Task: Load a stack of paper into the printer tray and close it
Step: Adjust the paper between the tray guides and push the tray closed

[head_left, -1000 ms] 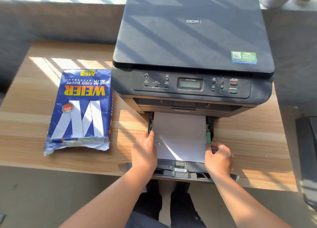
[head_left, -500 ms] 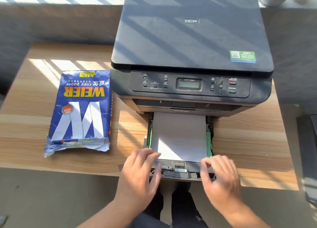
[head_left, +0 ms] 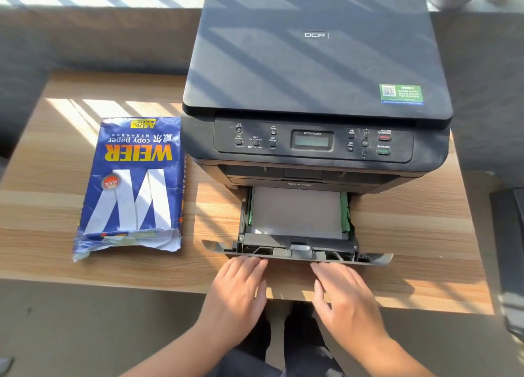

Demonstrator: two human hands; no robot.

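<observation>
A black printer (head_left: 317, 73) stands on the wooden desk (head_left: 411, 235). Its paper tray (head_left: 297, 253) sticks out partly from the front, with a stack of white paper (head_left: 296, 212) lying flat between green side guides. My left hand (head_left: 241, 288) and my right hand (head_left: 343, 294) lie flat with fingers together, their fingertips against the tray's front panel. Neither hand holds anything.
A torn-open blue ream of copy paper (head_left: 133, 184) lies on the desk left of the printer. A dark object (head_left: 510, 257) sits at the right edge. The desk's front edge runs just under my wrists.
My hands left the paper and the side guides, drew back to the tray's front panel, and the tray has slid partway into the printer.
</observation>
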